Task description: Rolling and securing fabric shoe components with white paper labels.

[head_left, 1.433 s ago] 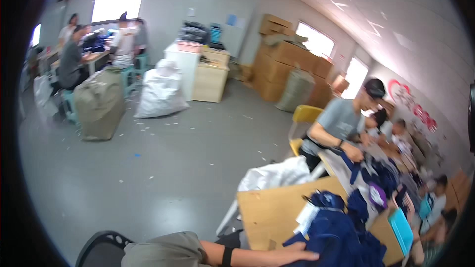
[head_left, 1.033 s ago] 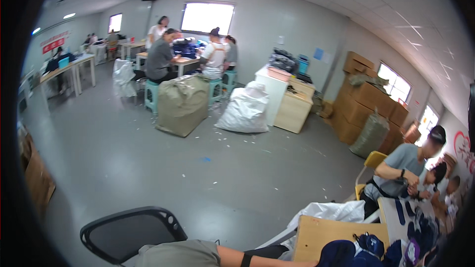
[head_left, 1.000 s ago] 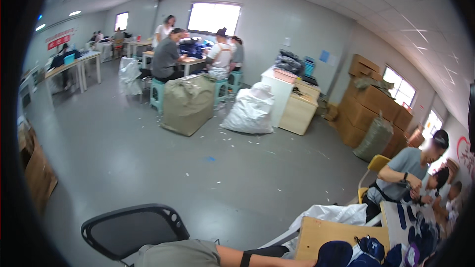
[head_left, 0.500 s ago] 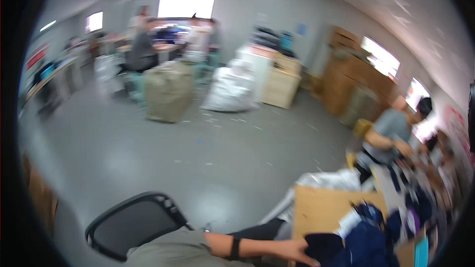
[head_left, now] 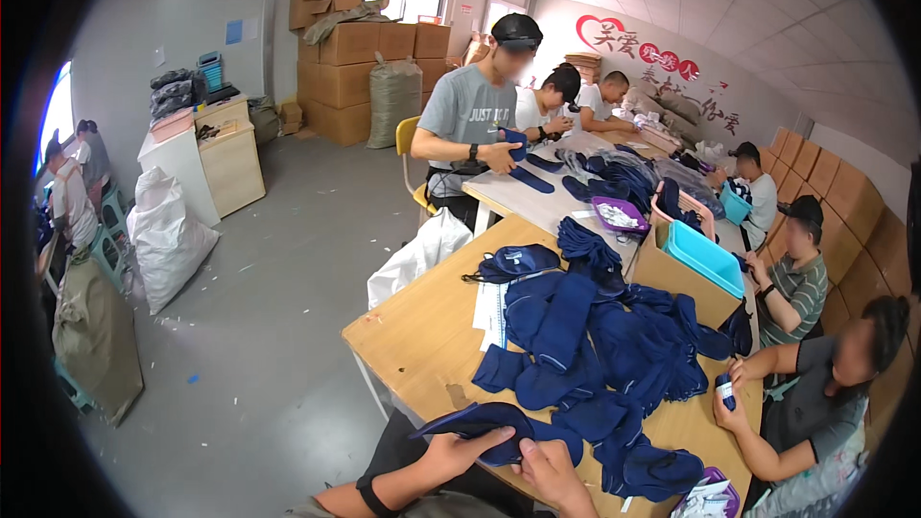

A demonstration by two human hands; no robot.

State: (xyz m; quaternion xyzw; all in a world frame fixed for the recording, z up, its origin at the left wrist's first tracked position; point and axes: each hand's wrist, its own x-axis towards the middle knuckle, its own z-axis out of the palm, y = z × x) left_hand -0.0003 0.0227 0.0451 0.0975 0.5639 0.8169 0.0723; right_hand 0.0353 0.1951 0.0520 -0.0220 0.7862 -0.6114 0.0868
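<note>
My left hand grips a dark blue fabric piece at the near edge of the wooden table. My right hand holds the same piece from its right side, fingers curled under it. A black band sits on my left wrist. Just beyond my hands lies a heap of several dark blue fabric pieces, with a white paper sheet partly under it.
A turquoise bin stands behind a cardboard divider. People work along the table's right side and at the far table. A white sack, a cabinet and stacked cartons stand across the grey floor to the left.
The view has swung from the room's far left side to the worktable. Both my hands now show on the blue fabric piece; before, only my left arm reached toward it.
</note>
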